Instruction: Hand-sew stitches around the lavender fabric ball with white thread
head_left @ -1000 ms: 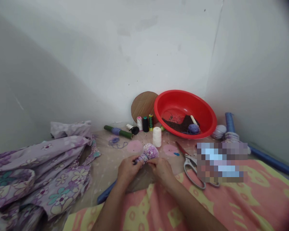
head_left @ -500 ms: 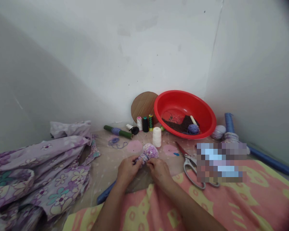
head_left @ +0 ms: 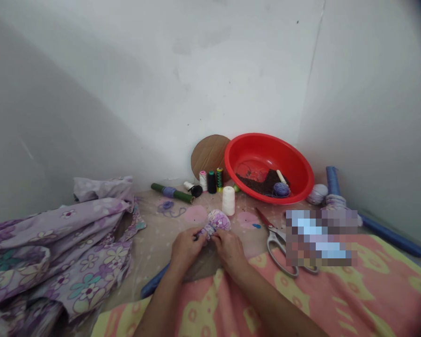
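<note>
Pale grey-white walls (head_left: 175,84) meet in a corner behind a low surface covered in clear, dotted plastic sheeting (head_left: 147,243). Near its middle, a small round-headed bundle of purple-and-white floral cloth (head_left: 220,219) is held up between two bare hands, just in front of an upright cone of white thread (head_left: 228,201). The left hand (head_left: 185,249) is closed, thumb and fingers gripping the bundle's narrow, wrapped neck from the left. The right hand (head_left: 230,250) is curled, its thumb and forefinger pinched together on the neck's other side; whether cloth or thread lies between those tips is too small to tell. Large red-bladed scissors with grey loop handles (head_left: 271,226) lie to the right, apart from both hands. Beneath the forearms spreads a pink-and-yellow patterned blanket (head_left: 206,304).
</note>
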Demonstrator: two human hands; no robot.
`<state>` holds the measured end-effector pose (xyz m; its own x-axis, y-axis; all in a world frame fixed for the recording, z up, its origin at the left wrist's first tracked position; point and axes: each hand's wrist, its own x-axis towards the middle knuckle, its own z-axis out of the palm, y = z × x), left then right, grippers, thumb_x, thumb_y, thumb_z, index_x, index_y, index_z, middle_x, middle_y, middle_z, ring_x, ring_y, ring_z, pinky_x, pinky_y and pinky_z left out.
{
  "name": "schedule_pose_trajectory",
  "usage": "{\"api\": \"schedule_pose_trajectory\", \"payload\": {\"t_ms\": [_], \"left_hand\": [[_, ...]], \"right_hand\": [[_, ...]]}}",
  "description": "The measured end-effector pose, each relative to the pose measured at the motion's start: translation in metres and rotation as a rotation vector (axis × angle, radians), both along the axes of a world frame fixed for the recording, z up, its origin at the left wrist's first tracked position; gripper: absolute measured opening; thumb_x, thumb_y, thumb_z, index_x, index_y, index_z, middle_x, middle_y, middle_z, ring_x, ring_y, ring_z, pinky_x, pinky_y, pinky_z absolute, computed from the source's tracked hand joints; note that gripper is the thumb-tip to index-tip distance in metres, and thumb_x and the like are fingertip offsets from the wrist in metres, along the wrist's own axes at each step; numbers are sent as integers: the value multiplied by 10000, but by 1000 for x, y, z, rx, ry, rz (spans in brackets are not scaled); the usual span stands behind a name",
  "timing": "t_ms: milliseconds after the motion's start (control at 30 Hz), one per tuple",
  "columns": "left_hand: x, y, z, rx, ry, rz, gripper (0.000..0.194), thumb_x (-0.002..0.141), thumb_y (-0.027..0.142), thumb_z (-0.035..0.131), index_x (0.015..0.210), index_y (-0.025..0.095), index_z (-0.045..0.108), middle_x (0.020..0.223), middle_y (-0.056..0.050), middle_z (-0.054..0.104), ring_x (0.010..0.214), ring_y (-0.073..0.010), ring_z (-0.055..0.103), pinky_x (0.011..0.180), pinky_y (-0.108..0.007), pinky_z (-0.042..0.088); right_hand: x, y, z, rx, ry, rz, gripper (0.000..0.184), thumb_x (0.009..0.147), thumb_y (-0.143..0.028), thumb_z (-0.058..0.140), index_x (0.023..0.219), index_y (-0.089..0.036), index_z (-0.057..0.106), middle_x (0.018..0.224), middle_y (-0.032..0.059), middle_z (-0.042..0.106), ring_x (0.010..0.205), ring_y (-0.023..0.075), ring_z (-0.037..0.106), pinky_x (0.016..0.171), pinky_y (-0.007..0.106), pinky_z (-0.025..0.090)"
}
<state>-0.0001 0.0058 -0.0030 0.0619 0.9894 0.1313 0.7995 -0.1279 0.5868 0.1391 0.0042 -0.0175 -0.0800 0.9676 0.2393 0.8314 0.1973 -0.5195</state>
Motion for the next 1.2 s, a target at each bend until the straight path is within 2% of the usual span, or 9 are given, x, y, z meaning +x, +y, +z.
{"api": "schedule_pose_trajectory", "payload": {"t_ms": [300, 633, 1200], "left_hand": [[0, 1, -1, -28, -15, 21, 422, 738, 464, 376, 1013, 233, 596, 956, -23, 645, 813, -163, 581, 645, -203, 396], [0, 0, 0, -20, -27, 1, 403, 738, 448, 385, 1013, 243, 596, 941, -22, 649, 791, -161, 581, 645, -204, 393], [0, 0, -2, -3, -1, 29, 401, 730, 453, 394, 1007, 248, 600, 947, -21, 648, 798, -161, 586, 643, -207, 396]], "right_hand": [[4, -7, 2, -69, -41, -11, 230, 789, -270, 389, 786, -204, 609, 745, 55, 647, 695, 165, 581, 562, 230, 324], [5, -4, -5, -76, 143, 15, 194, 759, -191, 408, 759, -179, 601, 734, 39, 636, 681, 135, 562, 575, 204, 326], [-1, -4, -10, -59, 202, -15, 193, 776, -187, 385, 749, -177, 576, 740, 51, 638, 677, 142, 565, 582, 207, 342]]}}
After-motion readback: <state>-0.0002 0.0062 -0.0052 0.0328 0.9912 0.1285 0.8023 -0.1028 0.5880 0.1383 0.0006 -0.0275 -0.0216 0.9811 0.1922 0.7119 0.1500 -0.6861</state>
